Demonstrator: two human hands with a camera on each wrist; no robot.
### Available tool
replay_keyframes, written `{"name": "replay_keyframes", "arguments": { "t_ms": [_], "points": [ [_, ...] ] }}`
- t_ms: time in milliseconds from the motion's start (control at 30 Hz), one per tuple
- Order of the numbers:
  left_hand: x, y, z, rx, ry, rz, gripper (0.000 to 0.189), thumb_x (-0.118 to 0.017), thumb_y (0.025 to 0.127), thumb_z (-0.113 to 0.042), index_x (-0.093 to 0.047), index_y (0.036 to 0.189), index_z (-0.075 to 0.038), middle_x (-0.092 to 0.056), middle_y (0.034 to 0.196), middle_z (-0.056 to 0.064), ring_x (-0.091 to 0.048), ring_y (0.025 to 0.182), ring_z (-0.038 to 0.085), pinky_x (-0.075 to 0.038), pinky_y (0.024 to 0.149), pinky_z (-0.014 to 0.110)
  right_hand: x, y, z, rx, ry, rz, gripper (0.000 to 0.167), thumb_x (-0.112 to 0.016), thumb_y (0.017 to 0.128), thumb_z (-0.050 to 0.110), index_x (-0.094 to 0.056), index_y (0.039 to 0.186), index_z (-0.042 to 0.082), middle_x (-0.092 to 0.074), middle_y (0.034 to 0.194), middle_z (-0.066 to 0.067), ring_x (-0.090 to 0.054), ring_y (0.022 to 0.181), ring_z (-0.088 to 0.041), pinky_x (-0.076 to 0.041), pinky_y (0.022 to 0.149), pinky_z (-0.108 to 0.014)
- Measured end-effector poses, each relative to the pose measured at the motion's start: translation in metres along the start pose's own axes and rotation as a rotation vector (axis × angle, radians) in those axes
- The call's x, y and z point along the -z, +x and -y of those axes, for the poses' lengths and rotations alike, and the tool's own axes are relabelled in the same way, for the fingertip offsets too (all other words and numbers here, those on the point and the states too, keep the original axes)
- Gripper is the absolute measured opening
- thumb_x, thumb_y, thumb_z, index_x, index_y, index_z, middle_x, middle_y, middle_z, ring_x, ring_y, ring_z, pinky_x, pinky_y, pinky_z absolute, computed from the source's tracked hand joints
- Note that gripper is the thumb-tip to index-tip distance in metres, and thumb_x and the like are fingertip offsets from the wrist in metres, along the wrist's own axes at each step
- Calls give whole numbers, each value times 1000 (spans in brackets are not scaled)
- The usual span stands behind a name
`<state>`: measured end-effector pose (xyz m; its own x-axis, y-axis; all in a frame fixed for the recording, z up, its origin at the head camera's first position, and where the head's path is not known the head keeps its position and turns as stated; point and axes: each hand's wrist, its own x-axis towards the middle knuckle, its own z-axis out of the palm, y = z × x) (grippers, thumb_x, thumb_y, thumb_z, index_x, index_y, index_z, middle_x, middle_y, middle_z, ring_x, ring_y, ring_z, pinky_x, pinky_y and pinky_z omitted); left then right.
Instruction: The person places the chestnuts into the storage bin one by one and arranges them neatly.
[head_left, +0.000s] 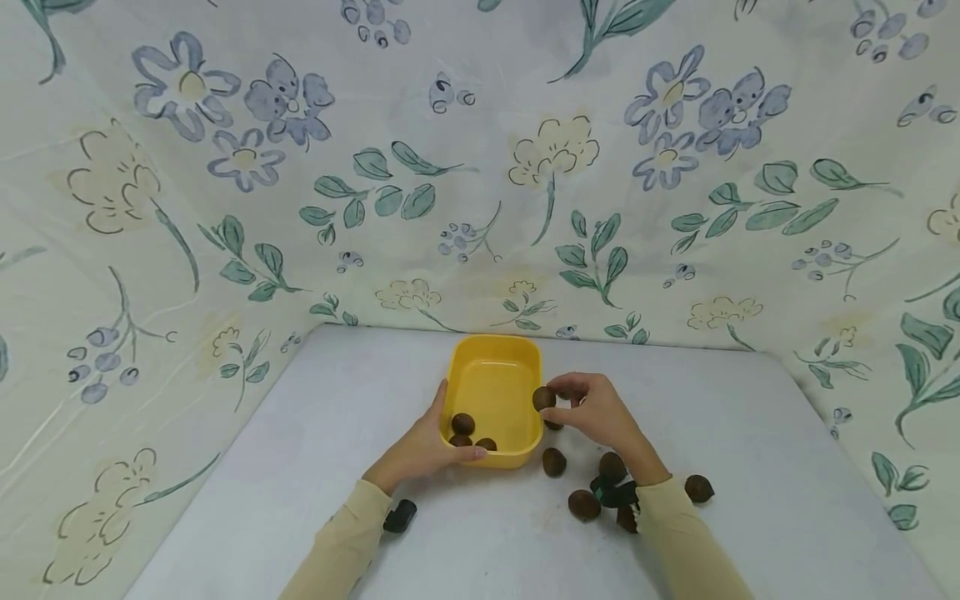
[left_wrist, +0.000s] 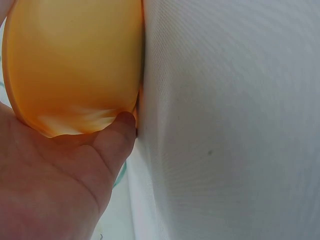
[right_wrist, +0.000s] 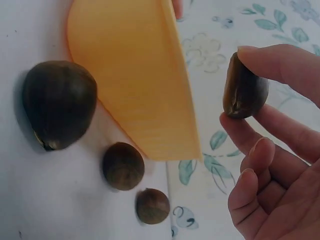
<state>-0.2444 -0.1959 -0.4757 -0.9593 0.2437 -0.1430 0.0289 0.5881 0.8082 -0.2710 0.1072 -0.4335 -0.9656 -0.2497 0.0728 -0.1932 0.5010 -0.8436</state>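
Note:
A yellow rectangular tub (head_left: 495, 400) stands on the table with several brown chestnuts lying in its near left corner, among them one chestnut (head_left: 462, 423) on top. My left hand (head_left: 423, 446) grips the tub's near left corner, thumb along the near side and fingers up the left wall. Between thumb and fingertips, my right hand (head_left: 596, 412) pinches a chestnut (right_wrist: 245, 87), held up beside the tub's right rim. Close to the tub's right wall, a large chestnut (right_wrist: 60, 105) and two smaller-looking chestnuts, one of them this chestnut (right_wrist: 123, 166), rest on the table.
More chestnuts lie around the right forearm, including a chestnut (head_left: 584, 505) on its left and a chestnut (head_left: 699, 488) on its right. A small black object (head_left: 401, 516) is beside the left wrist. Flower-patterned cloth (head_left: 480, 250) hangs behind the white table (head_left: 360, 375).

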Motion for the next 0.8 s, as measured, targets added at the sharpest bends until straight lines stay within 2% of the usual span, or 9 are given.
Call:
{"name": "replay_keyframes", "arguments": {
  "t_ms": [233,400,533,733,800],
  "points": [
    [1,0,-1,-33,-16,8,142,-89,75,-54,12,166,-14,-7,176,14,-18,162,36,-21,129,60,-13,-1,0,40,-10,47,39,-89,79,24,-78,114,11,-73,105,-5,-54,79,-18,-43,62,-22],
    [2,-1,-2,-34,-8,9,141,-88,76,-53,13,166,-14,-6,176,14,-18,162,36,-21,129,60,-24,-1,1,54,-8,27,39,-90,79,23,-79,113,10,-74,107,-5,-57,76,-16,-48,64,-21],
    [2,-1,-2,-28,-7,7,141,-88,76,-54,12,166,-15,-7,176,14,-19,161,36,-21,129,60,-32,-2,5,46,-44,-1,38,-91,78,25,-80,112,12,-73,101,-5,-54,73,-16,-45,61,-22],
    [1,-1,0,-26,-13,3,140,-88,76,-55,11,167,-18,-9,176,13,-22,161,36,-23,128,61,-41,-5,13,78,-53,-16,39,-90,79,25,-80,114,11,-71,93,-14,-50,70,-16,-39,57,-21],
    [1,0,0,-28,-16,4,140,-88,75,-55,11,167,-19,-9,176,12,-23,161,35,-24,128,62,-43,-5,15,88,-46,-12,39,-90,80,24,-80,114,10,-72,95,-15,-49,68,-16,-37,56,-21]
  ]
}}
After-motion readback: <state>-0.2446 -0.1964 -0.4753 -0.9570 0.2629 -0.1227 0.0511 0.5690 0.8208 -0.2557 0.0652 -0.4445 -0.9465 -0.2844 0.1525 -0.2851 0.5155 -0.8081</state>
